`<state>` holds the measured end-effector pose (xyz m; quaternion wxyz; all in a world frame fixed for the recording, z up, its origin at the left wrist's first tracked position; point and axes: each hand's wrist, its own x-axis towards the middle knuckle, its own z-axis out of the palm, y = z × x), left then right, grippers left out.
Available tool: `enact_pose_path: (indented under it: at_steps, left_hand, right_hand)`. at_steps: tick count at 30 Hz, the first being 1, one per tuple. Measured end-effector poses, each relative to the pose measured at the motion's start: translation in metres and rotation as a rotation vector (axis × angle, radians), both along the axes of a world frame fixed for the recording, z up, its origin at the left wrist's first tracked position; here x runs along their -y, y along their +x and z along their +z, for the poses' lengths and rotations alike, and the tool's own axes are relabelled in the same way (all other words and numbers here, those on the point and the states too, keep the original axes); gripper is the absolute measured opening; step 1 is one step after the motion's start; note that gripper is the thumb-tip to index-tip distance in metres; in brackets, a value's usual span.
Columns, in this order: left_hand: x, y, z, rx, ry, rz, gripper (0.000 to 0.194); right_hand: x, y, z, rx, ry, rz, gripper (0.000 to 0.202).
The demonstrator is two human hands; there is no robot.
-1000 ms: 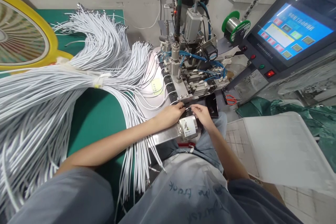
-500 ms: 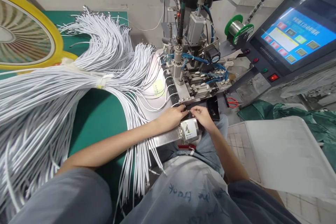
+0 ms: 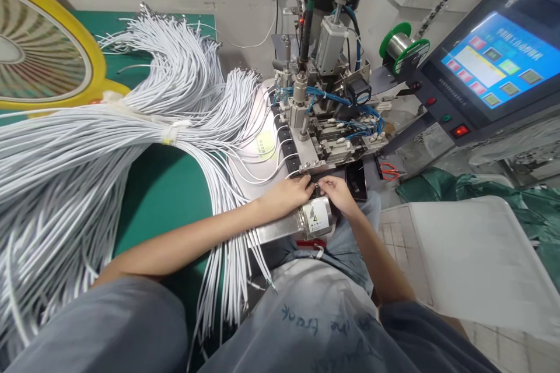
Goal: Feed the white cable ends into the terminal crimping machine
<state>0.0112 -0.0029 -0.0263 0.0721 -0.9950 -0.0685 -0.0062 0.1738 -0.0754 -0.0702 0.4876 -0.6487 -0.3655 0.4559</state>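
Note:
My left hand (image 3: pixel 289 195) lies at the front edge of a soldering-type machine (image 3: pixel 308 158), its fingers closed over the end of a white cable (image 3: pixel 294 173). Just right of it, my right hand (image 3: pixel 338 193) pinches a tiny shiny piece between thumb and forefinger. The two sets of fingertips nearly meet; the fingers largely hide what is between them. Further white cables sit side by side in the black slotted holder (image 3: pixel 286 143) on the machine's left side. Below my hands is a rounded metal part with a white label (image 3: pixel 318 217).
A large tied bundle of white cables (image 3: pixel 175 134) spreads over the green table (image 3: pixel 164 186). A yellow fan (image 3: pixel 94 64) stands left. To the right are a solder wire spool (image 3: pixel 400 46), a touchscreen (image 3: pixel 499 61), orange-handled scissors (image 3: pixel 389 172) and a white bin (image 3: pixel 476 256).
Both hands stay in nearly the same place, with only slight finger movement. The view has shifted a little, so the machine and screen appear slightly further right.

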Motion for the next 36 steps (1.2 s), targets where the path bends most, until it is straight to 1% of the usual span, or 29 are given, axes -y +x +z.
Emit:
enact_pose_path:
  at_steps: [4, 8, 12, 15, 17, 19, 22, 24, 27, 29, 30, 32, 34, 36]
  left_hand:
    - [0.004, 0.002, 0.001, -0.011, 0.064, -0.056, 0.026]
    - [0.003, 0.002, 0.003, -0.011, 0.032, -0.068, 0.026]
    - [0.002, 0.0, 0.007, -0.001, -0.014, -0.027, 0.025]
    - [0.002, -0.004, 0.017, -0.005, -0.07, 0.016, 0.02]
    - [0.003, -0.008, 0.025, -0.035, -0.108, 0.074, 0.017]
    - [0.005, -0.011, 0.03, -0.056, -0.144, 0.137, 0.019]
    - [0.005, -0.013, 0.031, -0.049, -0.179, 0.178, 0.022]
    - [0.004, -0.014, 0.028, -0.047, -0.185, 0.175, 0.023]
    - [0.003, -0.014, 0.025, -0.062, -0.179, 0.202, 0.024]
    - [0.003, -0.013, 0.026, -0.079, -0.154, 0.273, 0.024]
    - [0.003, -0.012, 0.027, -0.088, -0.134, 0.32, 0.024]
    - [0.004, -0.01, 0.029, -0.103, -0.1, 0.395, 0.026]
    - [0.004, -0.01, 0.029, -0.102, -0.086, 0.419, 0.028]
    - [0.003, -0.01, 0.027, -0.088, -0.078, 0.402, 0.03]
  right_hand:
    - [-0.002, 0.0, 0.0, -0.025, 0.018, -0.025, 0.027]
    - [-0.003, 0.0, -0.001, -0.039, -0.001, 0.006, 0.023]
    - [-0.003, -0.002, -0.004, -0.051, -0.014, 0.05, 0.02]
    - [-0.002, -0.005, -0.007, -0.031, 0.009, 0.077, 0.022]
    - [-0.001, -0.006, -0.009, -0.002, 0.032, 0.086, 0.024]
    - [-0.002, -0.005, -0.012, 0.039, 0.05, 0.088, 0.023]
    - [-0.004, 0.001, -0.013, 0.137, 0.072, 0.03, 0.018]
    - [0.0, 0.006, -0.009, 0.215, 0.084, -0.061, 0.017]
    - [0.018, 0.0, 0.007, 0.397, 0.146, -0.209, 0.018]
    - [0.037, -0.018, 0.021, 0.52, 0.211, -0.232, 0.018]
    - [0.047, -0.03, 0.027, 0.557, 0.225, -0.2, 0.017]
    - [0.063, -0.06, 0.034, 0.562, 0.196, -0.038, 0.019]
    - [0.074, -0.09, 0.033, 0.483, 0.128, 0.249, 0.023]
    - [0.078, -0.115, 0.025, 0.382, 0.055, 0.483, 0.024]
